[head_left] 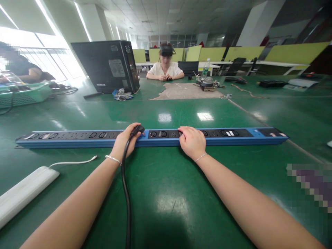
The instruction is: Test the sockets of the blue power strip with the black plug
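A long blue power strip (166, 141) with black sockets lies across the green table in front of me. My left hand (127, 136) is closed around a black power plug (138, 129) just above the strip, left of its middle. From the plug a thick black cable (125, 186) runs down past my left wrist towards the near edge of the view. Right of the middle, my right hand (192, 140) is curled over the strip and grips it. Its fingertips are on the socket face, partly hidden.
On the left lie a white bar-shaped device (28, 193) and its thin white cable. A black computer case (109, 67), gloves (122, 94) and a green basket (23, 95) stand farther back. Across the table sits a person (165, 69), near a bottle (206, 68). Another person sits far left.
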A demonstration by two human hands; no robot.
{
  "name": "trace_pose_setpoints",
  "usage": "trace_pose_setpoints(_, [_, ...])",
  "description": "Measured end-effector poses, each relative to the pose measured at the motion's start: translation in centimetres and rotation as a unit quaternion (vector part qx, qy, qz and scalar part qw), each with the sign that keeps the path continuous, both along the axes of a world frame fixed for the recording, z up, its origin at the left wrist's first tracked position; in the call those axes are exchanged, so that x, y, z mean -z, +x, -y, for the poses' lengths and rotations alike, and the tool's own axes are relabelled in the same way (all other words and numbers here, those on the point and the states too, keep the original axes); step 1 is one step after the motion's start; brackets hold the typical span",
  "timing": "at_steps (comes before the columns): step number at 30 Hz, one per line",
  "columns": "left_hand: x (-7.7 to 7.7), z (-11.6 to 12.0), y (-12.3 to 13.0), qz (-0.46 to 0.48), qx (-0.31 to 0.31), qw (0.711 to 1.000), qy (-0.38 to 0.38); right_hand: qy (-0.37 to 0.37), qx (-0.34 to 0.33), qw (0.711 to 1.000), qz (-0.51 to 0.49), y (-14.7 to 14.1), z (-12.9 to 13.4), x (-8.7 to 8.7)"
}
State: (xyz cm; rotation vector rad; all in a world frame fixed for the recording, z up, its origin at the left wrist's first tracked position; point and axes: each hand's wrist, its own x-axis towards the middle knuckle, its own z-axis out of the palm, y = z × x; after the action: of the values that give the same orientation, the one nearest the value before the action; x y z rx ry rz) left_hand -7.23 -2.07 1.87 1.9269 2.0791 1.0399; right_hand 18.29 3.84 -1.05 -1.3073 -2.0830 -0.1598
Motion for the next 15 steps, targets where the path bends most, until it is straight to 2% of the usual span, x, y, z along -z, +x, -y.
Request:
trace_pose_setpoints(6, [0.4,0.1,0.2,-0.029,-0.009,0.999,0.01,0.001,0.002,1.0,-0.008,-0.1,0.1,0.0])
trace_pose_setpoints(15, [1.9,-0.3,0.0,-0.099,0.025,0.992,0.071,0.007,-0.001,1.0,-0.012,0.0,0.0,0.1])
